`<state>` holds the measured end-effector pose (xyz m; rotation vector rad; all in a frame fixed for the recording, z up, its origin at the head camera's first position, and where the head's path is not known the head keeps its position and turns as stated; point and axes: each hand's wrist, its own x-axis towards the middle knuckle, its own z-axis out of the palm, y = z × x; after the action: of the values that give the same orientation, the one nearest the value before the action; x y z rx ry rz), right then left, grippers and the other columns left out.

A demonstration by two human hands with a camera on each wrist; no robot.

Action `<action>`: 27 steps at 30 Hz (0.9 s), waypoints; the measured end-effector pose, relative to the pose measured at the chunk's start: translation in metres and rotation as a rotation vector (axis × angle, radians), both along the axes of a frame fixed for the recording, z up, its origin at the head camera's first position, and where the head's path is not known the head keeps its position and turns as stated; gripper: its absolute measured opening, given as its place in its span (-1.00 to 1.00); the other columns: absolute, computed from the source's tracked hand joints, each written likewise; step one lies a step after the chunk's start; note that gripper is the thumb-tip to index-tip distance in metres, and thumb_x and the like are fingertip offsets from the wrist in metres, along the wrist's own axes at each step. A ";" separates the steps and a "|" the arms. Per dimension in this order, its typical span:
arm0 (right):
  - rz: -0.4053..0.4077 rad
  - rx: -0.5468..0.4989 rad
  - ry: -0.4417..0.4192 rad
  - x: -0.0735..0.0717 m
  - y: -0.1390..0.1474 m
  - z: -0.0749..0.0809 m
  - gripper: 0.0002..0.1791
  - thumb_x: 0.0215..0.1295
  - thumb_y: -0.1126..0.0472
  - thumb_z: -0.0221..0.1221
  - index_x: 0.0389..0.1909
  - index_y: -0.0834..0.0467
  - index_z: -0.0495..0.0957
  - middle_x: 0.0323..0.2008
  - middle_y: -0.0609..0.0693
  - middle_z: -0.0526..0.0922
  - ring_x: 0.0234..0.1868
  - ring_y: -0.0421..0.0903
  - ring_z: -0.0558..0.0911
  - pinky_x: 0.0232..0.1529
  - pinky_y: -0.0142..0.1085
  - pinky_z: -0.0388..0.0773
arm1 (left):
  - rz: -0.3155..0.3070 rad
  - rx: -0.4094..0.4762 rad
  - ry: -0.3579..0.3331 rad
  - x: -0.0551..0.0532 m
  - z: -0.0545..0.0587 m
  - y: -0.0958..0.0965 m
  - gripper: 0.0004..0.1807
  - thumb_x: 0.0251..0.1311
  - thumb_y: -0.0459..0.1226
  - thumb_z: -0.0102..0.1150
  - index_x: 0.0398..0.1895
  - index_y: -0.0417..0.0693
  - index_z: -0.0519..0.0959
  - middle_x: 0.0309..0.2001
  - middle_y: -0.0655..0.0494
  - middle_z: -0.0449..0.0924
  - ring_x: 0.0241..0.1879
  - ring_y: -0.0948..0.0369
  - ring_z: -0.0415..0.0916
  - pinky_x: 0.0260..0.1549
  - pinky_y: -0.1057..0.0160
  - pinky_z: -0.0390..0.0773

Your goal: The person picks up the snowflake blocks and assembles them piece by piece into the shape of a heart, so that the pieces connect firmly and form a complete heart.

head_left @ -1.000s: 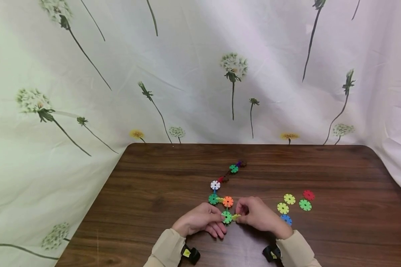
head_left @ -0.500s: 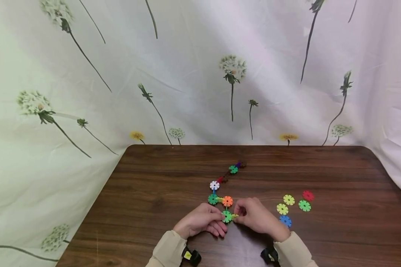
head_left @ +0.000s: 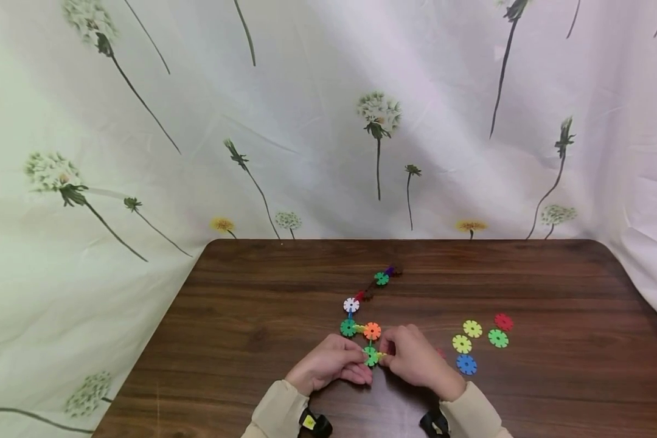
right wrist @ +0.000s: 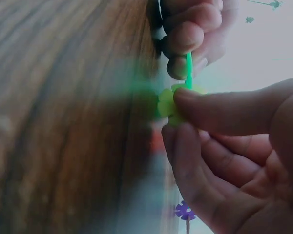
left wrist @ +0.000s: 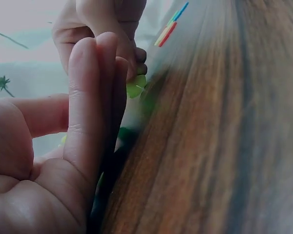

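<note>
Both forearms reach in from the near edge of the view and angle inward, so the left hand (head_left: 333, 363) and the right hand (head_left: 415, 357) nearly meet low over the wooden table (head_left: 235, 316). The left hand's thumb and index finger are brought together on a light green disc (head_left: 371, 356), its face turned up to the head camera, while 3 other fingers extend side by side past it, nearly straight in the left wrist view. The right hand has its wrist bent toward the left hand; its thumb lies over a yellow-green disc (right wrist: 166, 103) with a fingertip opposite, a narrow pinch, and the remaining fingers fold loosely toward the palm. The yellow-green disc touches the light green disc, standing at an angle to it; how deep their slots engage cannot be told. From the light green disc a linked chain runs away across the table, through an orange disc (head_left: 372, 331), a dark green disc (head_left: 348, 328) and a white disc (head_left: 351, 305). To the right of the right hand lie 2 yellow discs (head_left: 472, 329), a red disc (head_left: 504, 322), a loose green disc (head_left: 498, 338) and a blue disc (head_left: 467, 364).
</note>
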<state>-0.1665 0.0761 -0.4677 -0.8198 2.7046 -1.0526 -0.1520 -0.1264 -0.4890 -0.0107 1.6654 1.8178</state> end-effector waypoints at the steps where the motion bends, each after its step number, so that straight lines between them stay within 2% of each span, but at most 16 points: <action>1: -0.003 0.005 -0.002 0.000 0.000 0.000 -0.75 -0.01 0.32 0.36 -0.66 0.00 0.49 -0.66 -0.27 0.46 -0.61 -0.35 0.36 -0.53 -0.44 0.32 | 0.002 0.002 0.002 0.000 0.000 0.000 -0.84 0.29 -0.42 0.04 -0.23 -0.40 0.56 -0.51 -0.04 0.69 -0.48 0.24 0.68 -0.41 0.33 0.67; 7: -0.014 0.008 0.006 0.000 -0.001 -0.001 -0.74 0.01 0.32 0.36 -0.65 0.00 0.49 -0.67 -0.27 0.45 -0.61 -0.34 0.36 -0.53 -0.44 0.31 | -0.001 0.002 -0.003 0.000 0.001 0.001 -0.83 0.29 -0.42 0.03 -0.22 -0.41 0.56 -0.47 -0.08 0.70 -0.47 0.24 0.68 -0.39 0.33 0.68; 10: 0.012 -0.016 -0.003 -0.002 0.000 -0.002 -0.76 0.01 0.32 0.38 -0.62 0.02 0.51 -0.63 -0.25 0.50 -0.58 -0.36 0.39 -0.51 -0.44 0.35 | -0.004 -0.002 -0.012 -0.001 0.002 0.000 -0.82 0.30 -0.42 0.01 -0.22 -0.41 0.56 -0.45 -0.10 0.70 -0.46 0.22 0.69 -0.38 0.31 0.68; 14: 0.075 -0.081 -0.098 -0.009 0.008 -0.002 -0.83 0.00 0.31 0.41 -0.47 0.09 0.58 -0.52 -0.18 0.60 -0.48 -0.37 0.49 -0.43 -0.45 0.47 | -0.004 -0.012 -0.025 -0.001 0.003 -0.001 -0.83 0.30 -0.41 0.00 -0.22 -0.38 0.55 -0.43 -0.10 0.70 -0.45 0.20 0.69 -0.39 0.28 0.69; 18: 0.103 -0.147 -0.171 -0.019 0.032 0.004 -0.78 0.04 0.22 0.40 -0.29 0.14 0.61 -0.38 -0.10 0.66 -0.37 -0.32 0.57 -0.31 -0.43 0.55 | -0.006 -0.025 -0.032 -0.001 0.004 -0.001 -0.82 0.31 -0.39 0.02 -0.20 -0.37 0.55 -0.41 -0.10 0.71 -0.44 0.19 0.70 -0.39 0.28 0.69; 23: 0.009 -0.176 -0.155 -0.033 0.077 0.013 -0.77 0.16 0.14 0.34 -0.24 0.18 0.60 -0.36 -0.08 0.65 -0.35 -0.30 0.57 -0.34 -0.41 0.54 | -0.009 -0.040 -0.033 -0.001 0.005 -0.001 -0.79 0.31 -0.37 0.02 -0.16 -0.39 0.55 -0.40 -0.12 0.71 -0.44 0.19 0.70 -0.41 0.29 0.68; 27: -0.063 -0.156 -0.155 -0.039 0.111 0.017 -0.73 0.17 0.13 0.33 -0.21 0.21 0.60 -0.35 -0.04 0.63 -0.36 -0.29 0.54 -0.37 -0.40 0.52 | -0.014 -0.044 -0.038 -0.002 0.005 -0.001 -0.79 0.32 -0.37 0.02 -0.15 -0.39 0.55 -0.40 -0.11 0.71 -0.44 0.19 0.70 -0.42 0.30 0.68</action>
<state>-0.2058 0.1866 -0.4508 -0.6483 2.5605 -1.2972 -0.1537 -0.1278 -0.4844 -0.0520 1.6746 1.7602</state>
